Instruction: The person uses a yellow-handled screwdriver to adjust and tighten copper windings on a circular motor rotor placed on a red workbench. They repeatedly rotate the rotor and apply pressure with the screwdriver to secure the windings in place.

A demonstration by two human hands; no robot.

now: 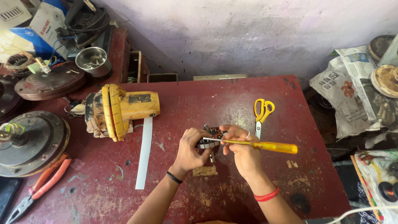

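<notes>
1. The left hand [191, 150] is closed around a small wound motor part [210, 139], held just above the middle of the red desk [232, 195]
2. The right hand [242, 150] grips a yellow-handled screwdriver [265, 145], its tip at the part
3. Yellow scissors [262, 114] lie near the right hand

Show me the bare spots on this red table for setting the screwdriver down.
Bare patches: between the white strip and the left hand; the far middle, between the yellow tool and the scissors; right of the right hand. The left edge is crowded by pliers and motor parts.
</notes>
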